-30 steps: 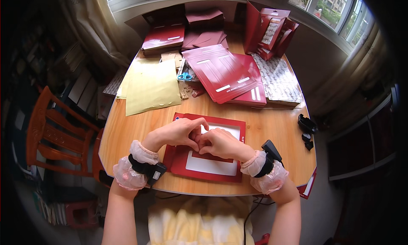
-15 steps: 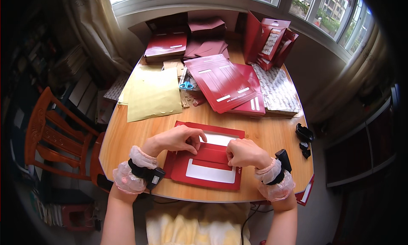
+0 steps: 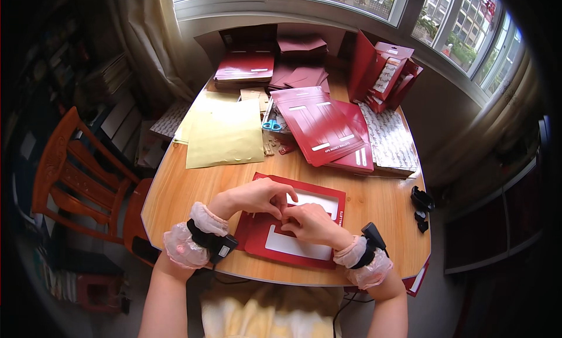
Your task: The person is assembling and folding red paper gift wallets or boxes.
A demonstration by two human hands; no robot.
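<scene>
A red cardboard sleeve (image 3: 256, 242) with white cut-out panels lies flat on the table in front of me. My left hand (image 3: 264, 196) is over its upper left part, fingers curled down and thumb bent in. Close against it, my right hand (image 3: 313, 222) is closed in a pinch above the middle of the sleeve. The fingertips of both hands meet or nearly meet; whatever is between them is too small to make out. Both wrists carry pale frilly cuffs and black straps with small devices.
Gold paper sheets (image 3: 225, 136) lie at the far left. Beyond the sleeve are blue-handled scissors (image 3: 271, 125), stacked red sleeves (image 3: 319, 124) and a patterned stack (image 3: 389, 139). Red card piles (image 3: 244, 67) and a red holder (image 3: 383, 74) stand behind. Black parts (image 3: 421, 198) sit at the right edge.
My right hand has moved left, from the sleeve's right side to my left hand's fingertips. The whole view has shifted slightly.
</scene>
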